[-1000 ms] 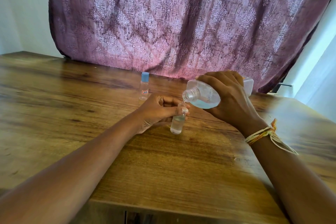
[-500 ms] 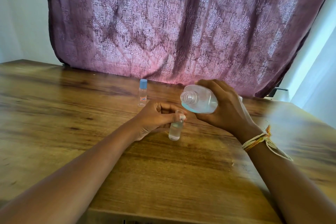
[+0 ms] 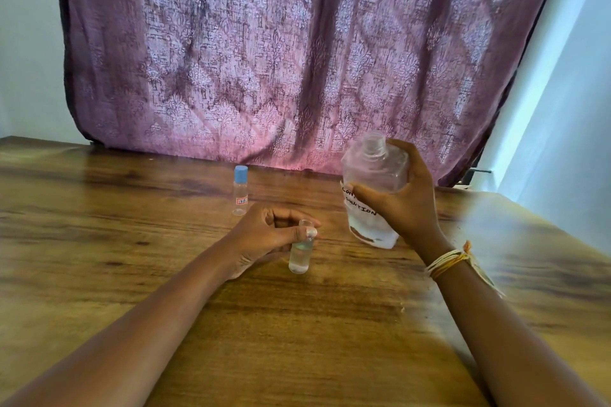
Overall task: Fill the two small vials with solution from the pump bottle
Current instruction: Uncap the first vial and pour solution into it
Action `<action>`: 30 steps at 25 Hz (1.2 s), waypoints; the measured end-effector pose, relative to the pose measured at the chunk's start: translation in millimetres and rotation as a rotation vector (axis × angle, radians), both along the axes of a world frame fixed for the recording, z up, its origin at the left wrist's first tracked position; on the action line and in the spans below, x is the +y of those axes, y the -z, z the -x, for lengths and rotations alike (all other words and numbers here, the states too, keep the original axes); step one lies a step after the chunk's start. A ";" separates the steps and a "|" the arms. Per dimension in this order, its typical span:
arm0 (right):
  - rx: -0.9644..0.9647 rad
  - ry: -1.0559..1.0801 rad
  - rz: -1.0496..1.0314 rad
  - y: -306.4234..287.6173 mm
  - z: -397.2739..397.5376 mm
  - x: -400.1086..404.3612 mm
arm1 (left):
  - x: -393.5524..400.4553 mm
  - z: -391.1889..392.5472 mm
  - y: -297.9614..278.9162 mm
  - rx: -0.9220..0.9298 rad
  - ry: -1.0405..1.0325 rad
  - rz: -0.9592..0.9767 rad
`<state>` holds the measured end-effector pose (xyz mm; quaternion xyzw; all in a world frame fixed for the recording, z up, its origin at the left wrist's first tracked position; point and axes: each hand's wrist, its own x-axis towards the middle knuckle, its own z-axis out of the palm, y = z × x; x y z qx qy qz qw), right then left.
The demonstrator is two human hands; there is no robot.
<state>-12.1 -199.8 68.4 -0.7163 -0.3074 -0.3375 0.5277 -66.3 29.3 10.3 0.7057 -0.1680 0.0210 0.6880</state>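
Left hand [image 3: 267, 235] pinches the open vial [image 3: 301, 254]; right hand [image 3: 401, 205] grips the light, slippery pump bottle [image 3: 375, 188] mid-body.

Pump bottle [image 3: 375, 188]: a second ago it lay tipped on its side with its open neck down over the uncapped vial [image 3: 300, 254]; now it is upright, neck up, and drawn off toward the desk's right edge.
Right hand [image 3: 405, 198]: its grip has turned with the bottle, from over the top to fingers round the side, the handwritten label now facing the camera.
Solution: it has run back and pooled at the bottle's base.
Bottle base: seems just clear of the desk [image 3: 330, 324], though blur hides any gap.
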 end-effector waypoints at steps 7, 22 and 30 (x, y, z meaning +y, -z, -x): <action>0.342 -0.149 -0.326 -0.4 -14.4 -12.1 | 1.0 -4.5 3.8 0.006 0.019 0.013; 0.714 -0.473 0.414 4.0 -26.5 -51.9 | 1.1 5.2 -2.6 -0.003 0.003 0.021; 0.528 -0.226 0.294 32.8 -50.7 -42.4 | 2.9 2.1 1.2 -0.020 0.023 -0.041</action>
